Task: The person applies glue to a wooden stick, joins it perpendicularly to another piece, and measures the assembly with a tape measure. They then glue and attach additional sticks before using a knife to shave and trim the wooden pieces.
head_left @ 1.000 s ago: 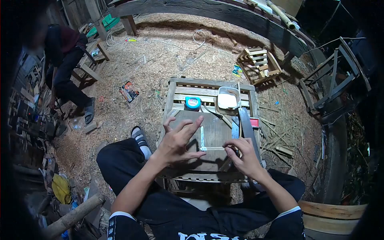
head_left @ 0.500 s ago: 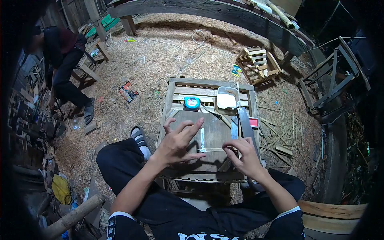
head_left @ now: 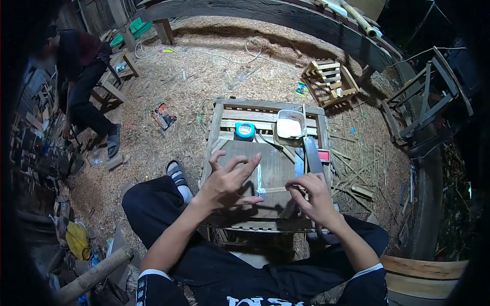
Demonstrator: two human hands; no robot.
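Observation:
My left hand [head_left: 224, 181] hovers over the left part of a wooden board [head_left: 237, 150], fingers spread and thumb stretched out to the right, holding nothing. My right hand [head_left: 314, 196] is closed in a pinch over the board's right side. From its fingertips a thin wooden strip [head_left: 277, 189] runs left toward a whitish patch near my left thumb. A narrow white strip [head_left: 259, 176] stretches away from me beside my left fingertips. Beyond the board are a blue tape measure [head_left: 245, 131] and a plastic tub of white paste [head_left: 290, 126].
The slatted wooden table [head_left: 218, 120] bears the board. A broad metal blade [head_left: 312, 155] and a red box [head_left: 324, 156] lie at its right. A slatted crate [head_left: 332, 84] stands beyond. Another person [head_left: 84, 84] sits far left. Wood shavings cover the floor.
My right hand and the strip have shifted slightly right. My left hand stays nearly still. The other person has leaned and reached a hand lower.

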